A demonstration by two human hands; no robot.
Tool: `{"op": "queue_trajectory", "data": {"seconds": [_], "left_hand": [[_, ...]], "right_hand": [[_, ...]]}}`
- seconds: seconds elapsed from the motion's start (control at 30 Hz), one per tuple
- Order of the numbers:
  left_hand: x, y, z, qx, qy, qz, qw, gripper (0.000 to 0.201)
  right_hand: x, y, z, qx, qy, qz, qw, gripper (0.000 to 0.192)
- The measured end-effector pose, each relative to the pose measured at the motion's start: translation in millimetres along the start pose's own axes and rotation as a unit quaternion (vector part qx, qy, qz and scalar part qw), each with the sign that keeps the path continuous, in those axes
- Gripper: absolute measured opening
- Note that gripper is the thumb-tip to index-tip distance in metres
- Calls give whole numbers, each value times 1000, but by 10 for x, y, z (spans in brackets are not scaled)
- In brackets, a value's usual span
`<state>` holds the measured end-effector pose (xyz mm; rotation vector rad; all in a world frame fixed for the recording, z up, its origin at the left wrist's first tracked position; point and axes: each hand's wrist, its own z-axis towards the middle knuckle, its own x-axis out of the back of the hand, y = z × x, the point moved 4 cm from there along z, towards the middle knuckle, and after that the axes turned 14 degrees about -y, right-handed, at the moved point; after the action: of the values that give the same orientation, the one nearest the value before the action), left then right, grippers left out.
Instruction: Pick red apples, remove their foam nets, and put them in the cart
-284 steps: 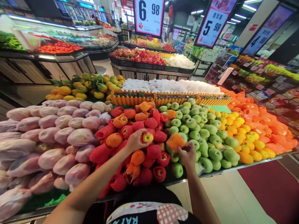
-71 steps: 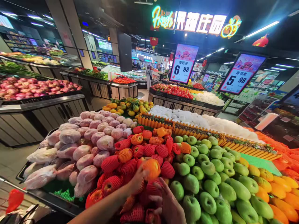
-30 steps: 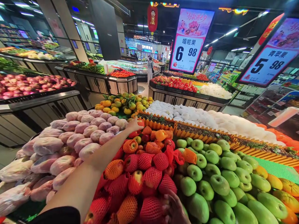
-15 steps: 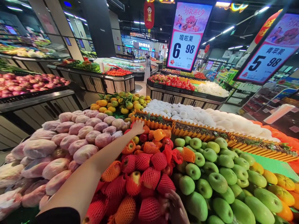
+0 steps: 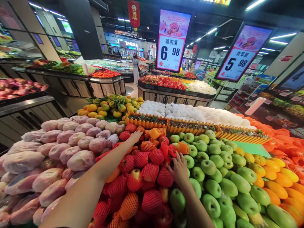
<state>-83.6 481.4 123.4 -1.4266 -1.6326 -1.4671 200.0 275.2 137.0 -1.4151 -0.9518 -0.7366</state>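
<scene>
Your left hand (image 5: 136,136) reaches far up the red apples (image 5: 147,171), its fingers curled down onto the fruit at the back of the pile; whether they grip an apple you cannot tell, since the palm faces away. Just left of that hand lies a bare red apple (image 5: 124,135), and just right of it an orange net (image 5: 147,146). Your right hand (image 5: 178,167) lies lower and nearer, fingers spread and flat, on the seam between the red apples and the green apples (image 5: 213,177); it holds nothing.

Most red apples wear red or orange foam nets; 1 yellow-red apple (image 5: 135,174) shows through its net between your 2 arms. The pile fills the middle of the stand, with bagged pink fruit (image 5: 68,148) on its left and the green apples on its right. Beyond the green apples lie yellow fruit (image 5: 266,167). An orange fence (image 5: 166,124) borders the pile at the back, and behind it sit white-wrapped fruit (image 5: 190,112) and citrus (image 5: 111,106).

Overhead, 1 sign (image 5: 171,42) reads 6.98 and a 2nd sign (image 5: 238,57) reads 5.98. A person (image 5: 136,68) in light clothes stands far off in the aisle.
</scene>
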Motion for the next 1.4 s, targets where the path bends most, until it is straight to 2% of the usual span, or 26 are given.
{"op": "queue_trajectory", "data": {"seconds": [0.1,0.2,0.33,0.4,0.47,0.53,0.6,0.67,0.73,0.83,0.9,0.97,1.07,1.13,1.17,1.23,1.3,1.37,1.4], "left_hand": [[92,53,-161,14,6,38,999,34],[273,97,-418,17,48,51,997,47],[501,222,-953,11,123,31,992,56],[494,345,-1275,-25,146,-30,988,60],[336,494,-1575,-68,114,-120,984,65],[30,650,-1824,-89,25,-189,978,68],[-342,794,-2026,-91,-67,-223,968,65],[-675,904,-2176,-84,-118,-221,964,55],[-901,959,-2274,-61,-114,-198,972,51],[-1056,969,-2366,-21,-70,-165,984,61],[-1101,962,-2421,-8,-56,-157,986,63],[-1109,971,-2504,-12,-28,-150,988,58],[-1032,1049,-2732,-65,72,-155,983,46],[-968,1142,-2935,-137,105,-201,964,38],[-951,1195,-3034,-178,90,-239,950,34],[-956,1300,-3201,-251,7,-340,906,34],[-1000,1380,-3313,-294,-84,-435,847,51],[-1055,1407,-3349,-310,-114,-487,809,63],[-1083,1397,-3340,-308,-102,-495,806,57]], "right_hand": [[-116,64,27,-22,-22,-22,999,40],[-98,56,-72,-15,1,-7,1000,39],[135,-13,-172,6,77,26,997,37],[289,-53,-211,12,124,50,991,30],[435,-103,-285,19,166,76,983,18],[562,-170,-424,28,195,99,975,9],[662,-249,-633,59,212,161,962,19],[715,-323,-881,109,204,267,936,27],[706,-372,-1127,151,170,380,897,27],[600,-362,-1429,152,122,484,853,23],[499,-304,-1563,125,102,545,823,26],[391,-250,-1638,87,69,619,778,29],[290,-232,-1685,44,37,707,705,31],[267,-264,-1694,32,32,727,685,31],[254,-293,-1693,29,25,731,682,30],[207,-362,-1684,29,-9,731,682,31],[132,-421,-1666,31,-51,729,682,36],[44,-448,-1637,35,-96,716,691,39],[8,-444,-1619,41,-110,696,708,39]]}}
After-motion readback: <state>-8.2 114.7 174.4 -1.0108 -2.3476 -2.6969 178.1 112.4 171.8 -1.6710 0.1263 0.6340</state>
